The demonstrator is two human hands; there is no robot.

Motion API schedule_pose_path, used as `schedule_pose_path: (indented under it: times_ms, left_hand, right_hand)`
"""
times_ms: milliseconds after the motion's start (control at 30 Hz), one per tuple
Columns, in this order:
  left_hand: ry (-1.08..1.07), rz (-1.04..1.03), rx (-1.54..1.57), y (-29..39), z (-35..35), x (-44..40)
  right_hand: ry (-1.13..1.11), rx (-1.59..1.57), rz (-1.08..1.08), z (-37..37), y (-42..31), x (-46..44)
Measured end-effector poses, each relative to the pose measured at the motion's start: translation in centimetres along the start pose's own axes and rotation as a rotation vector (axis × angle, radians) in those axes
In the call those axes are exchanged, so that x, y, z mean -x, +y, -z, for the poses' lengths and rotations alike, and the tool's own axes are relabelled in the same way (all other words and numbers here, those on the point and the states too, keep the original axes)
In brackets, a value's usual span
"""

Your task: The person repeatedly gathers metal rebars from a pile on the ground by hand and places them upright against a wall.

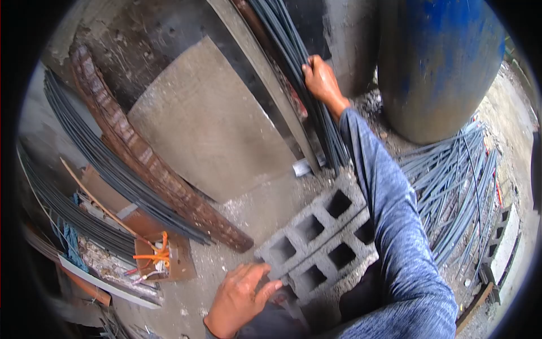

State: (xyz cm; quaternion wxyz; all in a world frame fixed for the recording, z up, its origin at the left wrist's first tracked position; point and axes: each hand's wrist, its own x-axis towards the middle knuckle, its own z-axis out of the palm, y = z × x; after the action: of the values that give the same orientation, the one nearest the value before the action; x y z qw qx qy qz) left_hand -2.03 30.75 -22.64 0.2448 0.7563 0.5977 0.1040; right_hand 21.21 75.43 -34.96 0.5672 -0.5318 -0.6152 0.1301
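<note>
My right hand (322,82) reaches up and forward, its fingers curled on the edge of a bundle of thin grey steel rods (291,51). The bundle leans against the wall, and its lower ends stand behind the concrete blocks. My left hand (240,299) is low in front of me, fingers and thumb apart, with nothing in it. Just beside its fingertips are two hollow concrete blocks (296,242), set side by side with their holes facing up. My right sleeve covers part of the blocks.
A blue, cement-stained drum (443,68) stands at the upper right, with a pile of loose rods (451,181) below it. A board (209,124) leans on the wall. Leftward are a rusty beam (130,138), more rods (99,138) and a cardboard box (180,257) holding orange pieces.
</note>
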Motion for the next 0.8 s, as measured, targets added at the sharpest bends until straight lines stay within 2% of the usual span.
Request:
schedule_pose_path:
  times_ms: [33,233,333,433,467,567,600,633,700,800]
  left_hand:
    - [0.003,-0.005,-0.009,0.0,0.0,0.3]
    - [0.045,0.012,-0.003,0.5,0.1,1.1]
    - [0.028,0.038,-0.007,0.5,0.2,1.6]
    - [0.047,0.011,-0.013,0.5,0.1,1.7]
    - [0.044,0.009,-0.014,0.6,0.1,1.7]
    - [0.036,0.003,-0.007,1.1,0.3,1.5]
    - [0.038,0.009,0.004,1.1,0.3,1.7]
    - [0.037,0.016,0.013,1.1,0.3,1.8]
    - [0.039,0.015,-0.015,0.8,0.2,1.7]
    - [0.051,0.012,-0.011,0.8,-0.1,1.3]
  right_hand:
    - [0.007,0.042,0.053,-0.1,0.6,0.1]
    - [0.023,-0.126,0.059,0.5,1.5,0.5]
    - [-0.104,-0.486,-0.223,2.6,-2.3,1.8]
    - [-0.087,-0.321,-0.090,2.2,-1.6,1.7]
    - [0.017,-0.213,0.031,2.9,-2.5,2.3]
    - [0.107,-0.185,0.112,4.7,-4.3,1.4]
    - [0.072,-0.230,0.103,5.9,-5.6,1.0]
    - [0.126,0.134,0.312,3.1,3.9,-1.0]
    - [0.092,-0.036,0.321,4.4,2.7,-1.6]
    - [0.273,0.098,0.394,4.1,2.6,-0.9]
